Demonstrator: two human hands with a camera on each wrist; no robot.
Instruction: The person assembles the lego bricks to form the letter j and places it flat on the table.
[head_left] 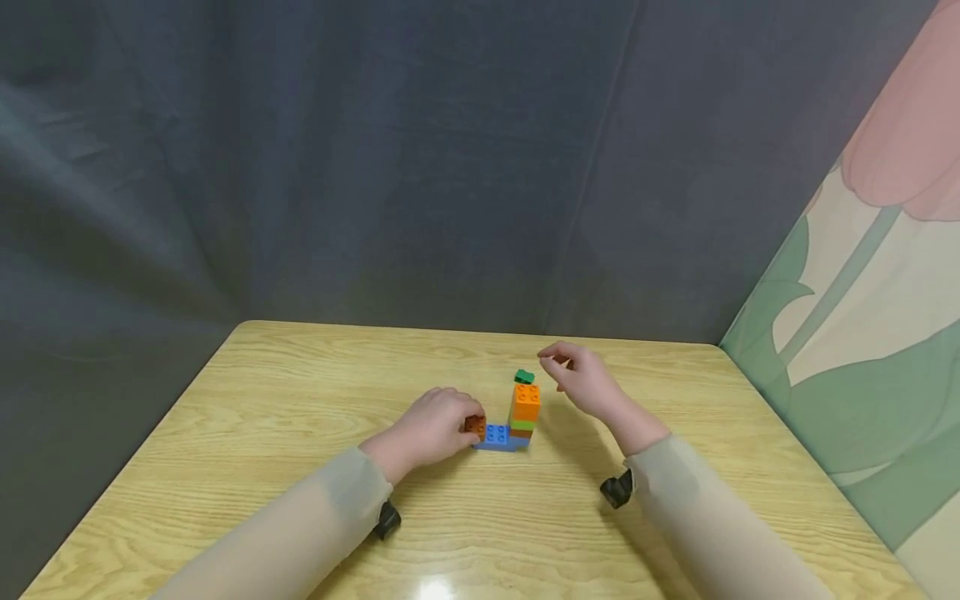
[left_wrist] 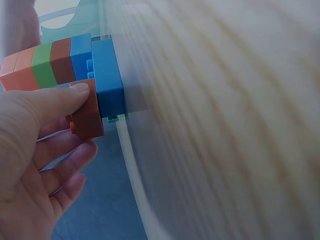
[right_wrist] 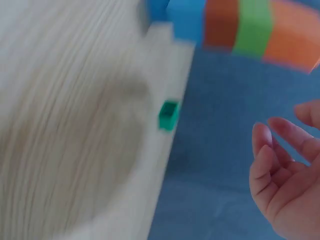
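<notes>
Between thumb and fingers my left hand (head_left: 435, 425) pinches a brown brick (left_wrist: 89, 117) at the left end of a long blue brick (left_wrist: 110, 80). On that brick's right end rises a stack: a blue brick (left_wrist: 81, 50), a brown one (left_wrist: 61, 61), a lime green one (left_wrist: 44, 66) and orange (head_left: 527, 404) on top. Right of the stack and above the table, my right hand (head_left: 585, 382) hangs with loosely bent fingers and nothing in them. A small dark green brick (right_wrist: 168, 116) lies behind the stack, nearest to this hand.
The wooden table (head_left: 300, 375) reaches back to a dark curtain (head_left: 420, 167). Along the right side hangs a cloth with a printed flower pattern (head_left: 885, 333). Black wrist cameras sit under both sleeves, the right one (head_left: 617, 489) close over the table.
</notes>
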